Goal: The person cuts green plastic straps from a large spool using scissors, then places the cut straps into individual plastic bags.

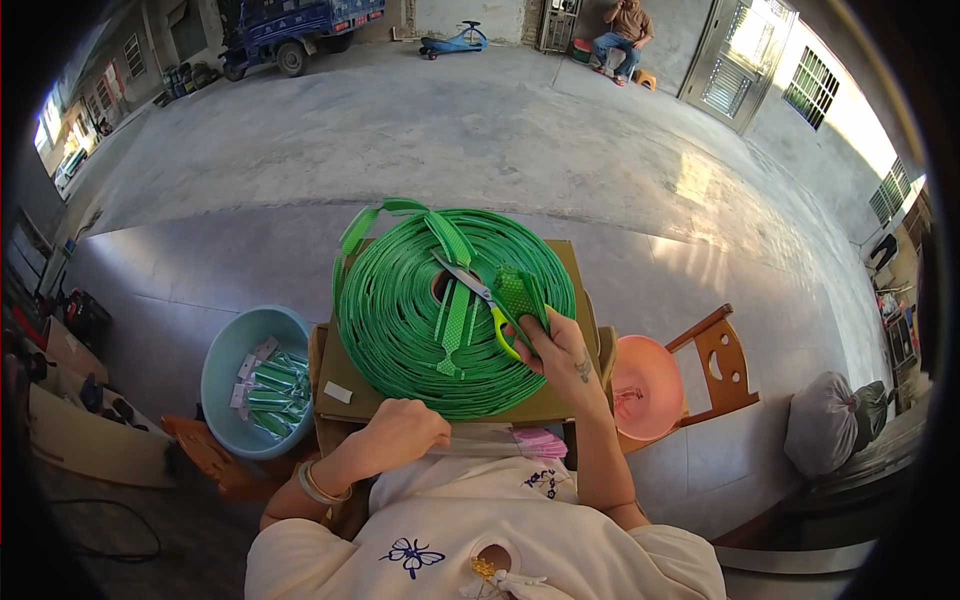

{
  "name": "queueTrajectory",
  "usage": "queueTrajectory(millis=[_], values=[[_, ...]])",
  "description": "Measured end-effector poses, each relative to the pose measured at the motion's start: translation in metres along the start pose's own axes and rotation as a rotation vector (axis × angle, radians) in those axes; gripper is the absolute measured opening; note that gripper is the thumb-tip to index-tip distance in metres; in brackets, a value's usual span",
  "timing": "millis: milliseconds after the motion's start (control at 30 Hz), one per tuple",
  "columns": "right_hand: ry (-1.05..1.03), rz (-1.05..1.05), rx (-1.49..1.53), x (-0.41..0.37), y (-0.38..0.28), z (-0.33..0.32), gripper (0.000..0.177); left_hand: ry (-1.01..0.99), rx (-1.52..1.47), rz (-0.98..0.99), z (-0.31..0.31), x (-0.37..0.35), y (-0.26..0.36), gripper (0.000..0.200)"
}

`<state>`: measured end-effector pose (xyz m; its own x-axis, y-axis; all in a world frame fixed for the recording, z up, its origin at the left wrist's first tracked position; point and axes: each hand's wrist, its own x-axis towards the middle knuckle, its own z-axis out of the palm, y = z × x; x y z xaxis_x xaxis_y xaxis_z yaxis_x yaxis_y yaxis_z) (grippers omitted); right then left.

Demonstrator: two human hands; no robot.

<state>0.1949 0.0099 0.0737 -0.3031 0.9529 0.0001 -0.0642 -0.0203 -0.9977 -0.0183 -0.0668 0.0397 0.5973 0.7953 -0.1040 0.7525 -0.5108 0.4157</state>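
A large flat coil of green ribbon lies on a brown cardboard box in front of me. My right hand is closed at the coil's right side, on scissors with yellow-green handles and a folded bundle of dotted green ribbon. The blades point up and left over the coil's core. Loose dotted ribbon strips lie across the coil. At the box's near edge, my left hand is closed with fingers curled under; what they hold, if anything, is hidden. Clear plastic with something pink sits at my lap.
On the left, a blue basin holds several green ribbon pieces in wrappers. A pink basin stands right, beside a wooden chair. Filled bags lie farther right. Across the concrete floor, a person sits near a blue vehicle.
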Motion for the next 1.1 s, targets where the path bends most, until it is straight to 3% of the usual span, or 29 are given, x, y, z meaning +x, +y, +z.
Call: queueTrajectory(millis=[100,200,300,400,500,533,667,800,900,1033,1100], values=[[-0.008,-0.013,-0.022,0.001,0.003,-0.002,0.017,0.049,-0.002,-0.032,-0.005,-0.004,-0.009,0.011],[0.000,0.024,0.021,-0.002,-0.004,-0.001,0.019,-0.028,-0.113,-0.038,-0.032,-0.006,-0.004,0.009],[-0.165,0.130,0.175,-0.008,-0.009,-0.012,0.022,0.018,-0.519,-0.094,-0.061,-0.015,-0.003,0.010],[-0.625,0.051,0.447,-0.011,-0.001,-0.031,0.024,0.471,-0.930,-0.363,-0.083,-0.020,-0.005,0.014],[-0.797,0.144,0.343,-0.014,-0.001,-0.024,0.029,1.052,-1.026,-0.103,-0.076,0.000,-0.015,0.019],[-0.852,0.173,0.306,-0.015,-0.001,-0.020,0.032,1.058,-1.047,-0.109,-0.071,0.004,-0.015,0.024],[-0.667,0.309,0.293,-0.011,0.002,0.007,0.029,0.875,-1.214,-0.080,-0.053,0.023,0.004,0.036],[-0.593,0.351,0.522,0.000,0.028,0.015,0.026,0.747,-1.136,-0.149,-0.044,0.030,0.016,0.035],[-0.465,0.391,0.508,0.000,0.021,0.016,0.025,0.802,-1.028,-0.223,-0.042,0.032,0.009,0.031],[-0.264,0.395,0.484,0.008,0.024,0.014,0.023,0.410,-1.242,-0.160,-0.043,0.026,0.000,0.030],[-0.199,0.393,0.529,0.010,0.027,0.010,0.022,0.374,-1.286,-0.044,-0.043,0.025,0.000,0.035]])
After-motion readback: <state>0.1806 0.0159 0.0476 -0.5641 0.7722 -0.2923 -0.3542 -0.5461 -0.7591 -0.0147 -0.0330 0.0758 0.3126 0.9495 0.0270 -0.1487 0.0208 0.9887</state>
